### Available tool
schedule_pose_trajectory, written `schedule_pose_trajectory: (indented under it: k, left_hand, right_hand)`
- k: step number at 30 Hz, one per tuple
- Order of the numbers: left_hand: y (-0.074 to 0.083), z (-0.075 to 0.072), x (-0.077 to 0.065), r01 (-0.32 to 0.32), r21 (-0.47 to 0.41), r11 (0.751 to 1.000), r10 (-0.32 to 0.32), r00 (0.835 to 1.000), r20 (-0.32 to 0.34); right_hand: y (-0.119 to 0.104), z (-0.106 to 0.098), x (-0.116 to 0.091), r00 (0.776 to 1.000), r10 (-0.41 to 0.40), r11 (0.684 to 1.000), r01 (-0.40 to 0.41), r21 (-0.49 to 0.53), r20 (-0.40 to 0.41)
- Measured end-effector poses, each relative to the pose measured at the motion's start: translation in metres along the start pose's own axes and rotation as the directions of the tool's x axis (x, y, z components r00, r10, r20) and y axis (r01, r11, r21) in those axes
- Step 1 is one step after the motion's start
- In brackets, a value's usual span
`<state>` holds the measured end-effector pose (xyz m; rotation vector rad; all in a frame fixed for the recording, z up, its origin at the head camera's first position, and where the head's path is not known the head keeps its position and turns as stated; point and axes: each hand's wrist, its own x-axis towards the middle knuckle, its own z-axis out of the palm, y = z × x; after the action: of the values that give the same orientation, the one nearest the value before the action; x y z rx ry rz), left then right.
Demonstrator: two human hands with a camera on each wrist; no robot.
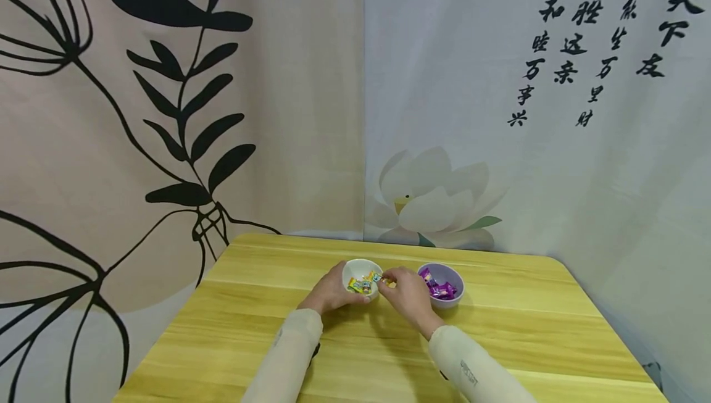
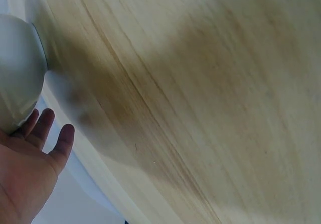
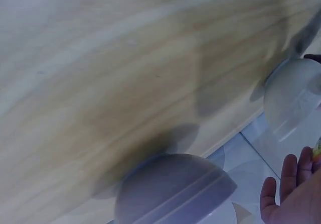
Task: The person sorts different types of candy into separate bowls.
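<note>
A small white bowl (image 1: 360, 266) on the table holds several yellow-and-green wrapped candies (image 1: 358, 285). My left hand (image 1: 330, 290) holds this bowl from its left side, thumb along the near wall. In the left wrist view, fingers (image 2: 39, 129) touch the bowl's outer wall (image 2: 19, 68). Over the bowl's right rim, my right hand (image 1: 410, 295) pinches a small wrapped candy (image 1: 378, 278). A bit of a yellow wrapper (image 3: 317, 149) shows beside the fingers in the right wrist view. Just right of that hand stands a lilac bowl (image 1: 457, 278) with several purple wrapped candies (image 1: 442, 290).
Both bowls stand on a yellow wood-grain table (image 1: 511, 310) with rounded far corners. Behind its far edge hangs a pale cloth backdrop (image 1: 311, 113) printed with black plants, a white lotus and Chinese characters.
</note>
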<state>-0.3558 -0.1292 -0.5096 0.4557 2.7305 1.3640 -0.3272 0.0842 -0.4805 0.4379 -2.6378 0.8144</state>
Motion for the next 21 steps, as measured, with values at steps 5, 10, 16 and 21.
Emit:
schedule_pose_trajectory:
  k: [5, 10, 16, 21]
  left_hand:
    - [0.003, -0.001, 0.001, 0.003, 0.01, 1.0, -0.003, 1.0, 0.004]
    - [0.001, -0.003, 0.0, 0.01, 0.014, 1.0, -0.01, 1.0, 0.0]
    - [0.001, -0.004, -0.002, 0.016, 0.007, 1.0, -0.016, 1.0, -0.007]
    - [0.002, -0.003, -0.002, 0.009, 0.013, 1.0, -0.009, 1.0, 0.001]
  right_hand:
    - [-0.005, 0.003, 0.009, 1.0, 0.008, 0.999, -0.008, -0.032, -0.009]
    - [-0.013, 0.008, 0.015, 1.0, 0.028, 0.998, -0.028, -0.056, -0.003]
    - [-0.014, 0.014, 0.021, 1.0, 0.029, 0.998, -0.029, -0.055, -0.008]
    - [-0.015, 0.017, 0.024, 0.999, 0.024, 0.998, -0.023, -0.053, 0.021]
